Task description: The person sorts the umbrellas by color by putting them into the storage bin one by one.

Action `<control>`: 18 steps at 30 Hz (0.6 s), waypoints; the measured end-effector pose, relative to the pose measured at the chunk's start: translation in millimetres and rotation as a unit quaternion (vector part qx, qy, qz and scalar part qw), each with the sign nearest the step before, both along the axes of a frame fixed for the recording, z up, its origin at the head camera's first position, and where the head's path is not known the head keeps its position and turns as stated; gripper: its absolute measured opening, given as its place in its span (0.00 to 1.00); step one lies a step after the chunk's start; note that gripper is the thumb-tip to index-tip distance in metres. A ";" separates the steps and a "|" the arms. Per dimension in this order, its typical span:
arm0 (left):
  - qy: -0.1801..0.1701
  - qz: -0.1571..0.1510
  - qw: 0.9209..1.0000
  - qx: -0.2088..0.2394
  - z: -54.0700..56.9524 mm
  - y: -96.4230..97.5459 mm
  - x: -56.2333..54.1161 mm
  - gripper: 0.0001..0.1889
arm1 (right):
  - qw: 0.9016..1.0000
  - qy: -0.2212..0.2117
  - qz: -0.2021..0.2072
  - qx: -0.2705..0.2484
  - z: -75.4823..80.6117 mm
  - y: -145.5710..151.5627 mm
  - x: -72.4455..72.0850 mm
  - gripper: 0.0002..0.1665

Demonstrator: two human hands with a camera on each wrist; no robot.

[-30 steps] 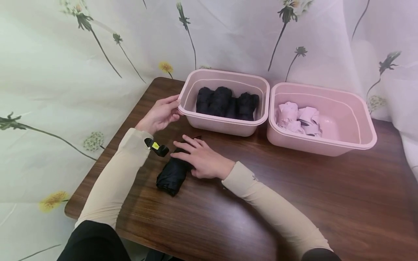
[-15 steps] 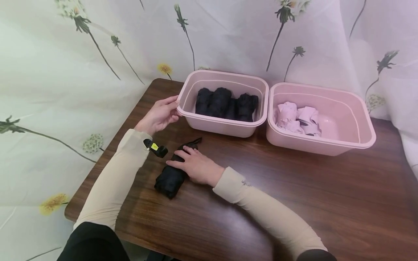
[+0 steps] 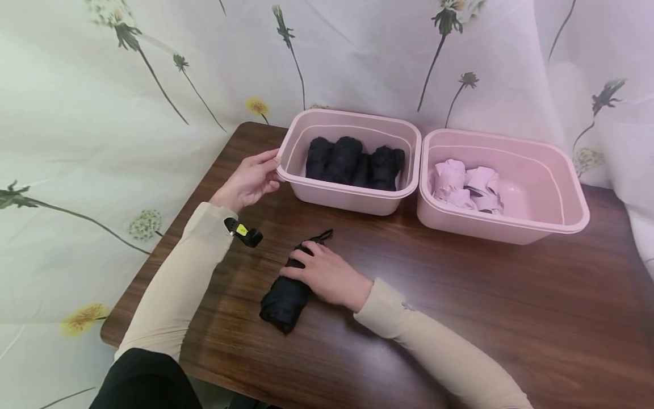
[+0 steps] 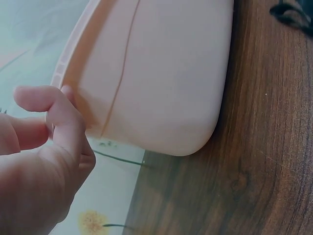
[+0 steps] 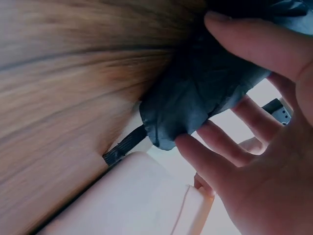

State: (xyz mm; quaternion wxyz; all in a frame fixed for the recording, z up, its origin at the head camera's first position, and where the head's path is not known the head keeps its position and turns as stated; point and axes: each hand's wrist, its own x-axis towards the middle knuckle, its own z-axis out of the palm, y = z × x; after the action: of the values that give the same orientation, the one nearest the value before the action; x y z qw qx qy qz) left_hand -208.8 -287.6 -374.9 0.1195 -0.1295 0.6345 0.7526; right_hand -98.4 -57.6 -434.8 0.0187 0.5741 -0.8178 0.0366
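My left hand (image 3: 249, 182) pinches the left rim of a pale pink plastic bin (image 3: 347, 200); in the left wrist view, thumb and fingers meet at the rim of that bin (image 4: 176, 73). On the table lies a black rolled fabric bundle (image 3: 286, 304) with a cord loop at its far end. My right hand (image 3: 332, 276) grips it from above and the right. In the right wrist view, the thumb lies along one side of the bundle (image 5: 186, 98) and the fingers along the other. The palm side hides none of its strap end.
Several black bundles (image 3: 344, 159) lie in the left bin. A second pink bin (image 3: 503, 232), close on its right, holds several pink rolled bundles (image 3: 452, 177). Both stand at the back of the brown wooden table (image 3: 460, 318), before a flower-printed curtain (image 3: 357, 51).
The right hand, first spread over the black bundle, has closed round it. The bundle has shifted right and nearer to me. The left hand stays at the bin's rim.
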 end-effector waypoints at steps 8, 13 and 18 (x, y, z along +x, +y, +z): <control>-0.007 -0.002 1.000 -0.012 1.4 -1.2 1.8 0.26 | 0.999 0.017 0.002 -0.028 -2.9 16.2 -0.1 0.25; -0.008 0.002 1.000 -0.011 2.5 -1.3 2.0 0.25 | 1.000 0.016 0.005 -0.021 -2.4 22.5 -1.1 0.27; -0.006 0.001 1.000 -0.009 2.5 -0.5 1.7 0.25 | 1.000 0.001 0.025 -0.010 -0.6 25.0 -2.5 0.29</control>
State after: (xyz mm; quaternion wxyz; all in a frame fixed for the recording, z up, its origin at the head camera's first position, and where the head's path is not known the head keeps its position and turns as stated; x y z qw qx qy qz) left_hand -207.1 -288.0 -372.4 0.1218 -0.1358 0.6407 0.7459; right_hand -100.9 -32.6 -435.4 0.0240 0.5938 -0.8030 0.0443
